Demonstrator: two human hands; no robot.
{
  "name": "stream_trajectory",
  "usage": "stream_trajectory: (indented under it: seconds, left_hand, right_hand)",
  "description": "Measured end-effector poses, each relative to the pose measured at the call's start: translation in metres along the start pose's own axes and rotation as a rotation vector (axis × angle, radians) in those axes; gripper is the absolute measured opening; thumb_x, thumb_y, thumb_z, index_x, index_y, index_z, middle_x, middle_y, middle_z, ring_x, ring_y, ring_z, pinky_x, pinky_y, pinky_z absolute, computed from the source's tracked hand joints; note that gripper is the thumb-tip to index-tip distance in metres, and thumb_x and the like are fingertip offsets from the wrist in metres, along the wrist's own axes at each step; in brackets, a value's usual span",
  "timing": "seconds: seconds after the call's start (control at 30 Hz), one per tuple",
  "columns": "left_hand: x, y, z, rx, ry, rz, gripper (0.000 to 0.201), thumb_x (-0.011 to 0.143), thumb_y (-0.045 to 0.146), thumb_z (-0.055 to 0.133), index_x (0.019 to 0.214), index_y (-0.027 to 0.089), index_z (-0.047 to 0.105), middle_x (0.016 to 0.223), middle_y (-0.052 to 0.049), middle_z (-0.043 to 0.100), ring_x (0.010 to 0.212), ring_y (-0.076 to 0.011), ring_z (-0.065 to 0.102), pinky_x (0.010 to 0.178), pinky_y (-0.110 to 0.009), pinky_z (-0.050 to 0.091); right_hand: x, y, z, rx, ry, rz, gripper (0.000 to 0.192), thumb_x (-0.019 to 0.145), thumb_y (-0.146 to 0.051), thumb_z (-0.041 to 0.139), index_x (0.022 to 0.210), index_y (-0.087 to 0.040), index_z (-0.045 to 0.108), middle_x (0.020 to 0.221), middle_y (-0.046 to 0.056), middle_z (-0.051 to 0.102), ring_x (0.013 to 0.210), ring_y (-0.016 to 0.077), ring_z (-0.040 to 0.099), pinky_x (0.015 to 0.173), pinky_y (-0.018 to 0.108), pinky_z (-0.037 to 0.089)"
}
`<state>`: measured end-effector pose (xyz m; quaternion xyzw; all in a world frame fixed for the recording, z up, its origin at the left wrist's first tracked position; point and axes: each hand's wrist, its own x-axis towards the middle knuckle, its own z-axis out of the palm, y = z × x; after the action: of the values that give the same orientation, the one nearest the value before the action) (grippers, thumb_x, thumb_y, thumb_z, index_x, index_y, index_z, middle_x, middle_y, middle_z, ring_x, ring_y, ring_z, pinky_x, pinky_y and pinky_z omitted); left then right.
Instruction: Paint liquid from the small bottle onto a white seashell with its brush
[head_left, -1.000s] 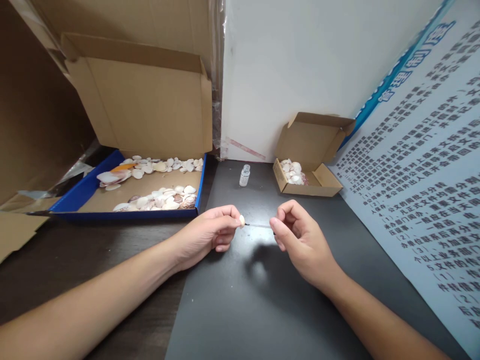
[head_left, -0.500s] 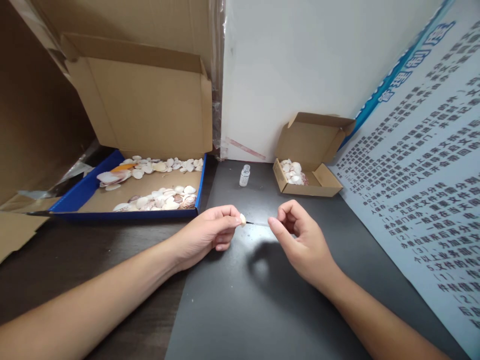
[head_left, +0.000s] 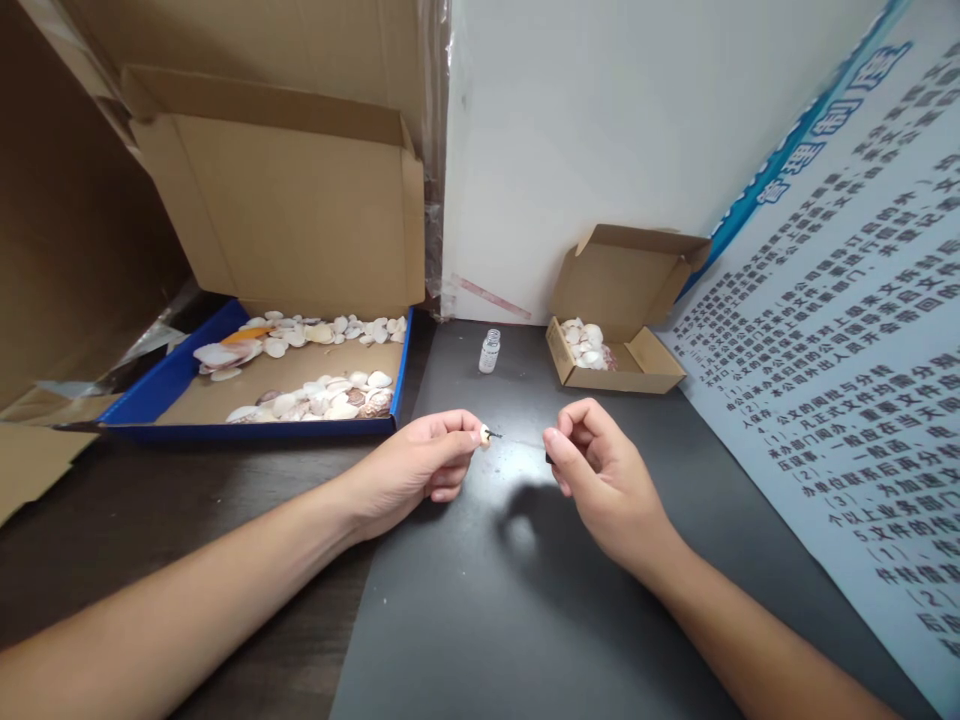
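Observation:
Between the thumb and forefinger of my left hand [head_left: 431,455] is a small pale shell [head_left: 485,443]. My right hand [head_left: 600,475] pinches the black end of a thin applicator brush [head_left: 493,434]. The brush's stem is fine and nearly see-through, and its dark tip lies at the shell's face; whether it presses on the surface I cannot tell. Beyond both hands stands a small uncapped glass bottle [head_left: 489,353] with a printed label, upright on the dark mat [head_left: 465,620].
At the left, a blue-edged cardboard box [head_left: 401,385] stands with its lid up, holding rows of shells [head_left: 330,395]. A smaller open carton [head_left: 622,380] at the back right holds white shells [head_left: 585,345]. A printed poster [head_left: 847,350] leans along the right side.
My right hand has turned slightly, and the brush's black end now shows under the thumb. The dark tip has risen a little against the shell. My left hand stays almost in place.

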<state>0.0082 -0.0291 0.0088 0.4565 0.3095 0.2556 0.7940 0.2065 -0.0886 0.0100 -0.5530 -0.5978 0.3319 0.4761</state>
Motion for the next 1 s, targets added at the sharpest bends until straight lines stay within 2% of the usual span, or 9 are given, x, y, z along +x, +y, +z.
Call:
stream_trajectory:
  seconds: [0.1, 0.27, 0.43, 0.57, 0.7, 0.87, 1.0]
  left_hand:
    - [0.0005, 0.0001, -0.0001, 0.017, -0.008, 0.008, 0.019, 0.086, 0.032, 0.066, 0.085, 0.019, 0.053, 0.057, 0.01, 0.027, 0.051, -0.0065, 0.018, 0.046, -0.02, 0.018]
    - [-0.0003, 0.0005, -0.0005, 0.01, -0.006, 0.008, 0.019, 0.086, 0.032, 0.067, 0.086, 0.018, 0.053, 0.058, 0.01, 0.028, 0.051, -0.0064, 0.018, 0.046, -0.02, 0.018]
    - [-0.0007, 0.0011, -0.0009, 0.01, -0.003, 0.006, 0.019, 0.085, 0.03, 0.067, 0.086, 0.018, 0.052, 0.058, 0.009, 0.029, 0.051, -0.0063, 0.019, 0.046, -0.02, 0.018]
    - [-0.0003, 0.0018, -0.0002, -0.007, 0.001, 0.001, 0.019, 0.083, 0.029, 0.068, 0.085, 0.019, 0.052, 0.058, 0.009, 0.029, 0.051, -0.0063, 0.019, 0.047, -0.02, 0.018]
    - [-0.0013, 0.0027, 0.0011, -0.008, 0.0, -0.003, 0.02, 0.084, 0.03, 0.068, 0.085, 0.018, 0.052, 0.058, 0.009, 0.028, 0.052, -0.0063, 0.019, 0.047, -0.02, 0.018]
    - [-0.0025, 0.0038, 0.0016, -0.005, 0.003, -0.006, 0.021, 0.083, 0.03, 0.07, 0.084, 0.018, 0.053, 0.058, 0.009, 0.03, 0.051, -0.0062, 0.019, 0.047, -0.02, 0.018]
    - [-0.0022, 0.0032, 0.0008, -0.013, -0.003, -0.001, 0.022, 0.082, 0.031, 0.071, 0.083, 0.018, 0.052, 0.058, 0.009, 0.031, 0.051, -0.0059, 0.02, 0.047, -0.02, 0.018]
  right_hand:
    - [0.0004, -0.0003, -0.0004, -0.098, 0.036, 0.0, 0.022, 0.091, -0.034, 0.059, 0.081, -0.024, 0.042, 0.064, -0.007, 0.04, 0.055, 0.0109, 0.037, 0.053, 0.026, 0.031]
    - [0.0001, -0.0025, -0.0014, 0.014, -0.007, 0.026, 0.022, 0.094, -0.037, 0.053, 0.081, -0.024, 0.041, 0.065, -0.007, 0.041, 0.054, 0.0107, 0.038, 0.052, 0.026, 0.032]
    - [-0.0015, -0.003, -0.0017, -0.067, 0.033, 0.012, 0.022, 0.09, -0.033, 0.059, 0.079, -0.024, 0.042, 0.064, -0.008, 0.039, 0.055, 0.0105, 0.035, 0.053, 0.026, 0.03]
    - [-0.0014, -0.0017, -0.0012, 0.072, -0.002, 0.018, 0.022, 0.094, -0.037, 0.054, 0.082, -0.024, 0.041, 0.066, -0.007, 0.041, 0.053, 0.0103, 0.037, 0.052, 0.026, 0.032]
    - [-0.0001, -0.0007, -0.0001, -0.046, 0.038, 0.009, 0.023, 0.09, -0.034, 0.06, 0.082, -0.024, 0.042, 0.065, -0.007, 0.04, 0.056, 0.011, 0.036, 0.053, 0.027, 0.03]
    - [0.0, -0.0015, 0.0001, 0.078, 0.003, 0.024, 0.023, 0.092, -0.038, 0.057, 0.083, -0.025, 0.04, 0.067, -0.007, 0.039, 0.054, 0.0104, 0.036, 0.052, 0.026, 0.031]
    - [-0.0007, -0.0022, -0.0006, -0.01, 0.05, 0.014, 0.025, 0.09, -0.035, 0.062, 0.082, -0.024, 0.041, 0.065, -0.008, 0.037, 0.055, 0.0106, 0.033, 0.052, 0.026, 0.028]
